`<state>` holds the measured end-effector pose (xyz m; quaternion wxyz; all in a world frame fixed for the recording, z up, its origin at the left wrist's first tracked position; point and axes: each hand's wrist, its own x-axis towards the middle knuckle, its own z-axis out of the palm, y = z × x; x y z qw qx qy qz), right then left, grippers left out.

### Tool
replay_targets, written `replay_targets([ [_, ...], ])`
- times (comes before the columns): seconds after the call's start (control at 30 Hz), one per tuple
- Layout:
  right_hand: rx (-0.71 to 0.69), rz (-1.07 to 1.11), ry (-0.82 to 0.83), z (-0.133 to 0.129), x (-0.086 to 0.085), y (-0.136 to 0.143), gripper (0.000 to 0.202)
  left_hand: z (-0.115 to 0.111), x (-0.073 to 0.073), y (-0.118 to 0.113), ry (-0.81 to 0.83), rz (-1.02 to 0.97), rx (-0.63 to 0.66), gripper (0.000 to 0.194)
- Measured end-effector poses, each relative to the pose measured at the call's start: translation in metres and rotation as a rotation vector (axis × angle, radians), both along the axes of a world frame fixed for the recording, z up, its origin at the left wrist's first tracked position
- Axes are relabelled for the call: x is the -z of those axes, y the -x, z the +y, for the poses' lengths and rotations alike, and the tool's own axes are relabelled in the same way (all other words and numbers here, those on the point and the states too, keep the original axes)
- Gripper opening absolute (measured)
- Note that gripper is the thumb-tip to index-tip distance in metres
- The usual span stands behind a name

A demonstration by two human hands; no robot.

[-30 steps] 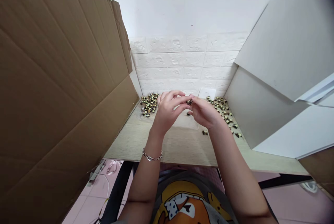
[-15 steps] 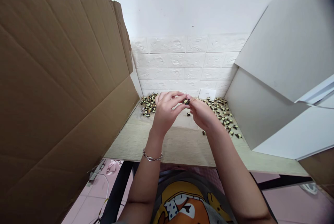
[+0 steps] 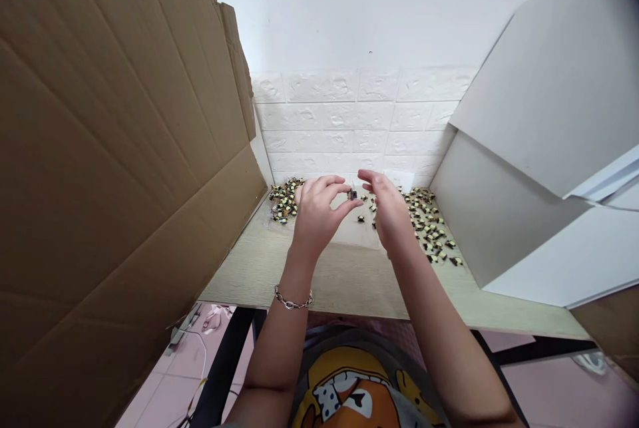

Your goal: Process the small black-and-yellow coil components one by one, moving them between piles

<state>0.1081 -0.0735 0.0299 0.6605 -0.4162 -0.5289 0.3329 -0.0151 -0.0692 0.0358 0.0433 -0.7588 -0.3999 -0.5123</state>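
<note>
A large brown cardboard sheet (image 3: 114, 168) leans up along the left side of the wooden surface (image 3: 344, 281), and a white box with its flap raised (image 3: 529, 148) closes off the right side, so the working room is a narrow bay that ends at a white brick-pattern wall (image 3: 349, 125). At the back left of the bay lies a heap of small black-and-yellow parts (image 3: 284, 200); a looser scatter of the same parts (image 3: 429, 225) runs along the right side toward the white box. One stray part (image 3: 360, 217) sits alone on the surface between the hands. No tray or bin shows here; the parts lie straight on the surface.

The left hand (image 3: 317, 215), with a chain bracelet (image 3: 293, 299) at the wrist, is raised above the middle of the surface and its fingers (image 3: 344, 190) are closed to a pinch on one small dark part (image 3: 352, 194), held clear of the surface between the two piles. The right hand (image 3: 392, 212) is just beside it, apart from the part, its fingers spread loosely and holding nothing.

The near edge of the surface runs across below the wrists, and the strip between that edge and the piles is bare wood
</note>
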Motion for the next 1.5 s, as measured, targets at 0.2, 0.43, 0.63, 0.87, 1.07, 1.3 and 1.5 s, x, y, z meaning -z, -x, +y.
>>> replay_targets([
  [0.2, 0.319, -0.428, -0.239, -0.009, -0.006, 0.006, 0.022, 0.006, 0.005, 0.0, -0.013, 0.034, -0.144, 0.016],
  [0.43, 0.435, -0.56, -0.216, -0.006, -0.009, 0.01, 0.013, 0.002, 0.005, -0.001, -0.091, 0.055, -0.232, 0.018],
  [0.63, 0.328, -0.405, -0.238, -0.003, -0.013, 0.009, 0.012, 0.0, 0.004, 0.0, -0.112, 0.034, -0.209, 0.021],
  [0.87, 0.102, -0.046, -0.185, 0.001, -0.013, 0.007, 0.015, -0.001, 0.003, -0.002, -0.203, -0.09, -0.164, 0.027],
  [1.07, -0.022, 0.091, -0.158, 0.001, -0.018, 0.007, 0.017, -0.005, 0.0, -0.006, -0.163, -0.141, -0.043, 0.031],
  [1.3, -0.084, 0.089, -0.191, 0.003, -0.021, 0.007, 0.012, -0.005, -0.004, -0.009, -0.172, -0.149, -0.048, 0.026],
  [1.5, -0.088, 0.072, -0.202, 0.002, -0.024, 0.008, 0.011, -0.008, -0.007, -0.009, -0.125, -0.209, -0.001, 0.022],
])
